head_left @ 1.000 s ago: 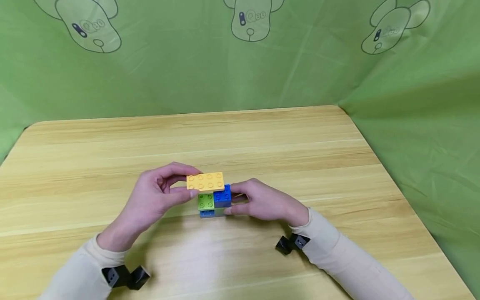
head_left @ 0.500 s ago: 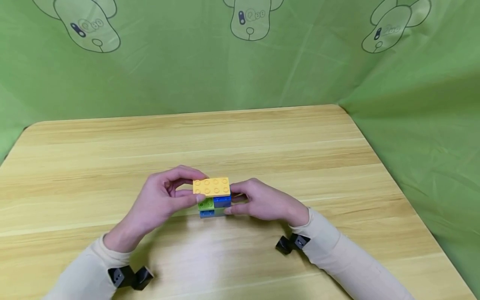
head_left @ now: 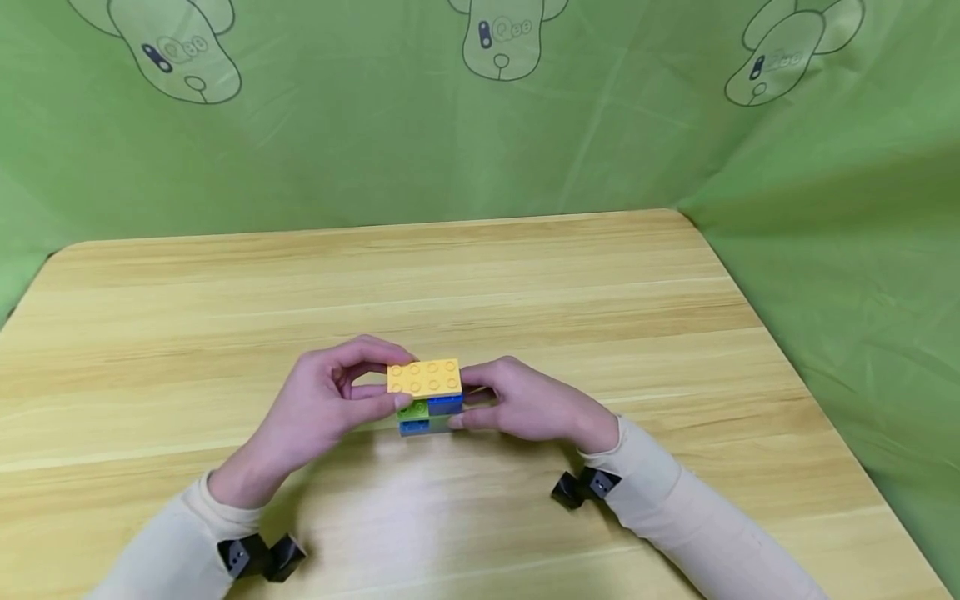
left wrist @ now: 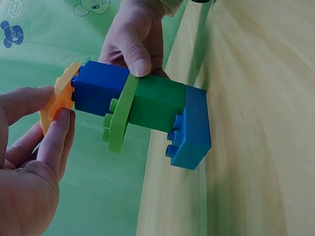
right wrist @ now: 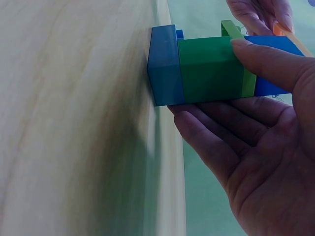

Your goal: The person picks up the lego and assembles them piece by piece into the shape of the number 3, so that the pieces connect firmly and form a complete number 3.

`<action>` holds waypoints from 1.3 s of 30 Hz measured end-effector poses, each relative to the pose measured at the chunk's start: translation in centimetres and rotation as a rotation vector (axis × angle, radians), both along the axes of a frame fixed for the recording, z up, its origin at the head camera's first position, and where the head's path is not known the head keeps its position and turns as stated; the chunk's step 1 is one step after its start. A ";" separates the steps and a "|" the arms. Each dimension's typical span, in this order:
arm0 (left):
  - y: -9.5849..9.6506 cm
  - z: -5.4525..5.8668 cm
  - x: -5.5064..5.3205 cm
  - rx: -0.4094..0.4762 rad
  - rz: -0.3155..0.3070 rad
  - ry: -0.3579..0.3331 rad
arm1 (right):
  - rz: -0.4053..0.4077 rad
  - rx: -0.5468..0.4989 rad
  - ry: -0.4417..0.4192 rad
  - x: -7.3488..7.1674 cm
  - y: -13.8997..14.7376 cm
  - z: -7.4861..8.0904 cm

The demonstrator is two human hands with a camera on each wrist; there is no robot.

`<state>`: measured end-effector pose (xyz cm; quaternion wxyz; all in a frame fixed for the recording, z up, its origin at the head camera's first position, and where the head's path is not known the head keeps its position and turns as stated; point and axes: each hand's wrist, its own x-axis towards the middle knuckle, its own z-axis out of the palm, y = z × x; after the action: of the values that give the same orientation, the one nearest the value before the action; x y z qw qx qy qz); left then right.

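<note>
Between thumb and fingers my left hand [head_left: 318, 408] pinches a flat yellow building brick [head_left: 424, 377], which looks orange in the left wrist view. It lies over the top of a stack, against the dark blue brick [left wrist: 101, 86], whose studs partly show at the joint. Below come a thin lime-green brick [left wrist: 122, 118] that juts out to one side, a green brick [left wrist: 157, 101], and a lighter blue brick [left wrist: 194, 132] at the base on the table. My right hand [head_left: 525, 400] grips the stack from the right, its thumb [right wrist: 268, 61] along the lime and dark blue bricks.
The wooden table [head_left: 480, 283] extends around the stack on all sides. A green printed cloth [head_left: 360, 150] hangs behind the far edge and along the right side. Black wrist cameras [head_left: 258, 557] sit on both sleeves.
My left hand has carried the flat yellow brick right and down, from above and left of the stack onto its top. The right hand and the stack have stayed in place.
</note>
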<state>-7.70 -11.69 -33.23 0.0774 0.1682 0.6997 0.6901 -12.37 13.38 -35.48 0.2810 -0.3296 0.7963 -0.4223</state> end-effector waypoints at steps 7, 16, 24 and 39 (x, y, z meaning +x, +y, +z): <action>0.2 0.1 0.2 0.008 0.004 -0.008 | -0.003 0.002 -0.012 0.0 0.0 0.0; 0.3 0.3 0.2 -0.031 0.006 0.006 | -0.003 0.014 -0.013 -0.1 0.0 0.2; 0.2 0.7 0.1 -0.159 0.026 0.037 | -0.008 0.015 -0.013 0.0 0.0 0.1; -0.2 1.0 0.1 -0.294 0.032 0.049 | -0.005 -0.144 0.182 0.2 0.8 0.3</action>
<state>-7.64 -11.88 -32.25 0.0730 0.1608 0.7976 0.5768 -12.19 14.20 -35.23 0.1823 -0.3837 0.7870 -0.4474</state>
